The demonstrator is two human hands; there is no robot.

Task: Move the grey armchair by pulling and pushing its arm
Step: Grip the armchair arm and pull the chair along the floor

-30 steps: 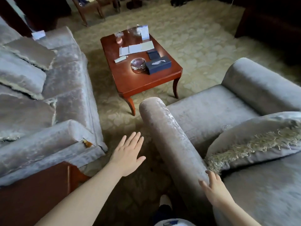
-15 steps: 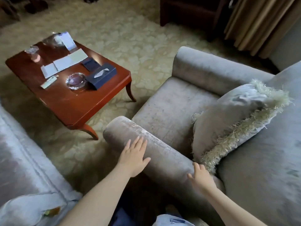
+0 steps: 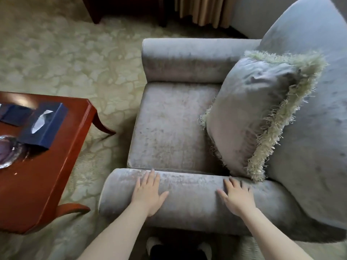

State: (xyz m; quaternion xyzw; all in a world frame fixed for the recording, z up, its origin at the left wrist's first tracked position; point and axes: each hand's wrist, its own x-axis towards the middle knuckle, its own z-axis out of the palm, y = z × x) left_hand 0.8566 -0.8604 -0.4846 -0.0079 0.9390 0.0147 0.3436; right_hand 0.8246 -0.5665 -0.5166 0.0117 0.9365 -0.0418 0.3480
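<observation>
No legible writing on the blue tissue box point(image 3: 44, 126), which sits on the red-brown bench point(image 3: 62, 166) at frame left. Grey armchair point(image 3: 169, 128) fills centre and right. Left hand point(image 3: 148, 192) lies flat on its near arm point(image 3: 191, 199), grip fully open, clasping nothing. Right hand point(image 3: 235, 197) likewise, palm down, fingers spread. Fringed cushion point(image 3: 253, 117) leans against the chair back.

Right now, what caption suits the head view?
Left hand and right hand rest flat on the grey armchair's near arm, beside a fringed cushion.
</observation>
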